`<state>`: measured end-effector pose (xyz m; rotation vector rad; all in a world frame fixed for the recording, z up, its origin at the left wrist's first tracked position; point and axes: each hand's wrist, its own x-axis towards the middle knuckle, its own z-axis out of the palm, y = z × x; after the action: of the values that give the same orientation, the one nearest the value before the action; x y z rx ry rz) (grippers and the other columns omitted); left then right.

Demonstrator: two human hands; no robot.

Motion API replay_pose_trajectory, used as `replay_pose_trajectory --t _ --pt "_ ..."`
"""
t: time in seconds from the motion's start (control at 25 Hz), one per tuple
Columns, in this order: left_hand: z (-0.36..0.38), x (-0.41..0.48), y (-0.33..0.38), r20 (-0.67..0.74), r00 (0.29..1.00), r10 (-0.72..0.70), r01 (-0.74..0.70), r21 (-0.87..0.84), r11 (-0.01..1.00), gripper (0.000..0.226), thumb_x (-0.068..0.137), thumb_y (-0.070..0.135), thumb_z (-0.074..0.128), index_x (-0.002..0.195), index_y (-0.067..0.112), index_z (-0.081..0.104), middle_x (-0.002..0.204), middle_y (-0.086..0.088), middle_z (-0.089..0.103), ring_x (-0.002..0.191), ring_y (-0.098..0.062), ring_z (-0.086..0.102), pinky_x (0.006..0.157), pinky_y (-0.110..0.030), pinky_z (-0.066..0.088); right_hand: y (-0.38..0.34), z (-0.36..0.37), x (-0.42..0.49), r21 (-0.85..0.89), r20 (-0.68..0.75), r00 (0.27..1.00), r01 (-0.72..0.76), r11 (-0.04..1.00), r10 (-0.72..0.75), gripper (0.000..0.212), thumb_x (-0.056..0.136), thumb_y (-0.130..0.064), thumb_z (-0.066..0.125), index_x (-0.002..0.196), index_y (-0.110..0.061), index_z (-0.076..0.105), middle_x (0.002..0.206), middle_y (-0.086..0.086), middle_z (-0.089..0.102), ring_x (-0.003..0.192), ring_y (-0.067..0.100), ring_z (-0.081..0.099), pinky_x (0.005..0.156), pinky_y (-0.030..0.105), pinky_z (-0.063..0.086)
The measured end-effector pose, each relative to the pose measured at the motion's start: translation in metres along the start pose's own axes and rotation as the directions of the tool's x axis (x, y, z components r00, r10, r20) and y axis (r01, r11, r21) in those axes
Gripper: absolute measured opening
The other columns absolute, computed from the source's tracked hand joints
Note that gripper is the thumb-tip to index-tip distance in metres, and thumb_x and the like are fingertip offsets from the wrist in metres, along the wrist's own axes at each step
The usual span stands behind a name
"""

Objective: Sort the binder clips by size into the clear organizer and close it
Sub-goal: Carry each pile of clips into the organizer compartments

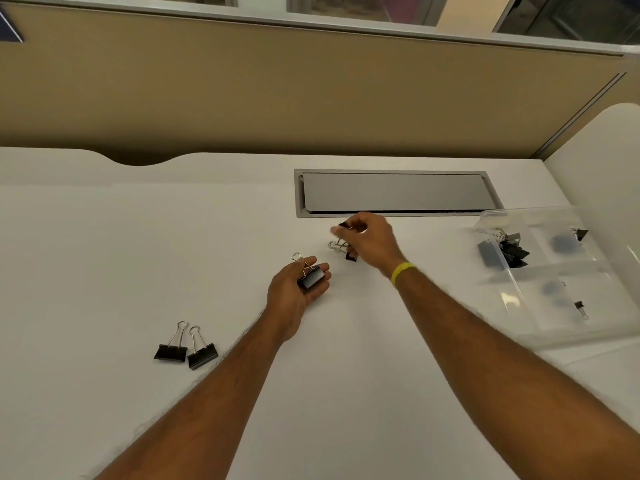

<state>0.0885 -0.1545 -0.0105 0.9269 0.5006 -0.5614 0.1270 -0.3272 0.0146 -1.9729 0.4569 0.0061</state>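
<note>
My left hand (294, 292) lies palm up over the white desk and holds a large black binder clip (311, 277) in its curled fingers. My right hand (370, 242), with a yellow band at the wrist, pinches a small black clip (344, 225) at its fingertips, and another clip (343, 249) shows just under the hand. Two large black clips (185, 348) lie side by side on the desk to the left. The clear organizer (554, 320) stands open at the right, with several clips (505, 249) in its far-left compartment and single small clips (580, 233) in others.
A grey cable hatch (394, 192) is set into the white desk (138, 254) just beyond my right hand. A tan partition (311, 98) runs along the back, and a white side panel (599, 161) rises at the right behind the organizer.
</note>
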Motion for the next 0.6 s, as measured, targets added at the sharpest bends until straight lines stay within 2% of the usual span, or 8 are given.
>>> replay_pose_trajectory --t 0.16,0.28,0.36,0.44,0.52,0.6 --pt "0.003 -0.011 -0.001 0.089 0.996 -0.004 0.012 -0.098 0.995 0.041 0.104 0.032 0.037 0.114 0.001 0.062 0.116 -0.02 0.067 0.108 -0.03 0.066 0.093 -0.044 0.054 -0.002 0.028 -0.049 -0.197 0.208 0.951 0.269 0.943 -0.228 0.026 0.075 -0.037 0.08 0.09 -0.018 0.07 0.088 -0.005 0.066 0.074 0.003 0.057 0.068 0.02 0.05" --pt "-0.003 -0.018 0.0 0.102 0.995 -0.017 0.028 -0.104 0.994 0.04 0.103 0.034 0.04 0.115 0.003 0.063 0.115 -0.018 0.069 0.104 -0.028 0.068 0.091 -0.044 0.055 -0.005 0.032 -0.059 -0.17 0.248 0.942 0.273 0.947 -0.227 0.028 0.081 -0.038 0.074 0.1 -0.018 0.07 0.093 -0.007 0.067 0.08 0.006 0.06 0.073 0.022 0.052" --pt "-0.007 -0.021 0.001 0.1 0.994 -0.035 0.045 -0.093 0.995 0.036 0.1 0.03 0.047 0.118 0.002 0.061 0.116 -0.019 0.068 0.105 -0.031 0.068 0.088 -0.042 0.057 -0.006 0.026 -0.06 -0.11 0.262 0.938 0.263 0.958 -0.228 0.021 0.089 -0.031 0.067 0.101 -0.015 0.07 0.092 -0.006 0.07 0.082 0.009 0.064 0.076 0.025 0.055" --pt "-0.011 -0.022 0.002 0.09 0.995 -0.043 0.049 -0.061 0.997 0.027 0.098 0.025 0.052 0.113 0.005 0.061 0.112 -0.019 0.068 0.103 -0.034 0.069 0.084 -0.04 0.058 -0.002 0.018 -0.053 -0.147 0.198 0.944 0.295 0.944 -0.264 0.014 0.093 -0.021 0.062 0.101 -0.013 0.07 0.093 -0.005 0.07 0.083 0.01 0.064 0.079 0.029 0.056" --pt "-0.013 -0.024 0.002 0.089 0.995 -0.043 0.048 -0.057 0.997 0.018 0.098 0.02 0.051 0.106 0.008 0.061 0.107 -0.019 0.068 0.098 -0.033 0.069 0.081 -0.039 0.059 0.009 0.009 -0.037 -0.355 0.092 0.948 0.316 0.88 -0.304 0.017 0.09 -0.018 0.063 0.105 -0.014 0.069 0.103 -0.001 0.066 0.095 0.014 0.06 0.086 0.035 0.053" --pt "-0.017 -0.027 0.003 0.085 0.996 -0.038 0.045 -0.077 0.996 0.016 0.098 0.019 0.05 0.1 0.008 0.061 0.104 -0.018 0.067 0.097 -0.033 0.068 0.08 -0.039 0.059 0.02 0.003 -0.02 -0.568 0.074 0.963 0.255 0.782 -0.26 0.034 0.085 -0.023 0.069 0.118 -0.016 0.062 0.119 0.003 0.057 0.112 0.021 0.051 0.095 0.037 0.048"
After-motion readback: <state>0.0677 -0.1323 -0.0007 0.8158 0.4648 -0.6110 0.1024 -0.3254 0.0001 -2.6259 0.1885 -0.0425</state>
